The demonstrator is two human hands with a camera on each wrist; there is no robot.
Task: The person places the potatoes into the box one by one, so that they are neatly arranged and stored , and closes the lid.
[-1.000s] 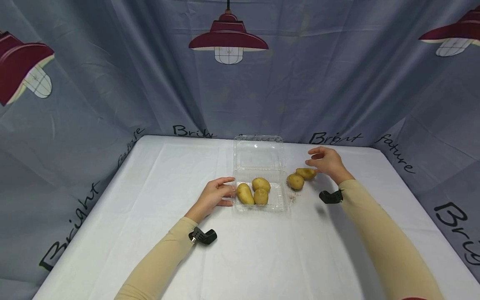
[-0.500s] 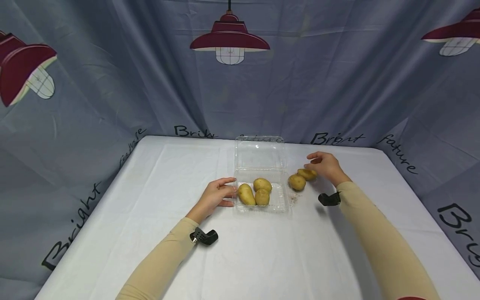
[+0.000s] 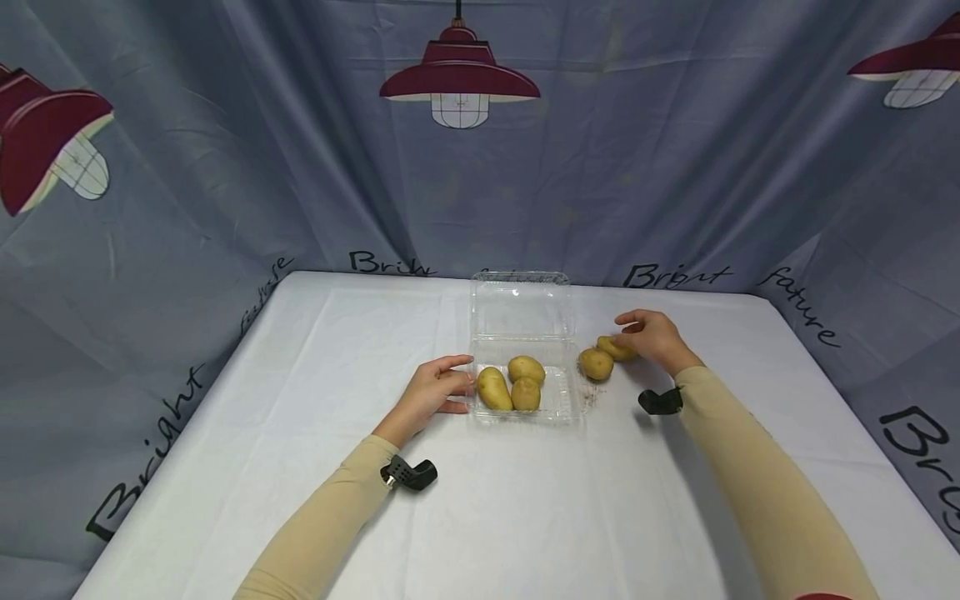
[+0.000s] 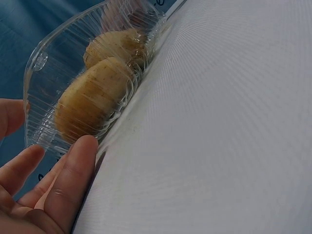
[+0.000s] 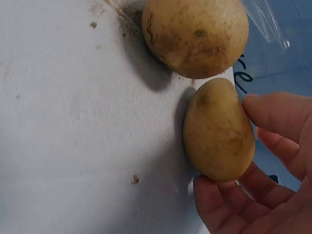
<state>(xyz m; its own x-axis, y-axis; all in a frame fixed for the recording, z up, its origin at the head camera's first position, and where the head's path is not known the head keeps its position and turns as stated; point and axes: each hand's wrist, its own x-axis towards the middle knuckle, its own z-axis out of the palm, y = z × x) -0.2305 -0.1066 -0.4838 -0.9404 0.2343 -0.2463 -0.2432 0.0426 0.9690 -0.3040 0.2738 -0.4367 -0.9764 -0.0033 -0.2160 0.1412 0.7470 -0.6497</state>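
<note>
A clear plastic clamshell box (image 3: 558, 392) lies with its lid (image 3: 519, 308) raised back and three potatoes (image 3: 493, 389) inside. My left hand (image 3: 429, 390) rests its spread fingertips against the box's left wall; in the left wrist view the fingers (image 4: 80, 163) stay fairly straight on the plastic. To the right of the box, two potatoes lie on the cloth. Over the farther potato (image 5: 219, 131) is my right hand (image 3: 654, 340), its thumb and fingers bent around the sides and touching it. The nearer potato (image 3: 596, 365) sits beside it, untouched.
A white cloth covers the table (image 3: 495, 508). Dirt crumbs (image 3: 588, 398) are scattered right of the box. Behind the table hangs a blue-grey curtain (image 3: 600, 167) printed with red lamps and lettering.
My right hand has lowered slightly onto the farther potato, and its fingers now cover part of it. The left hand stays at the box wall.
</note>
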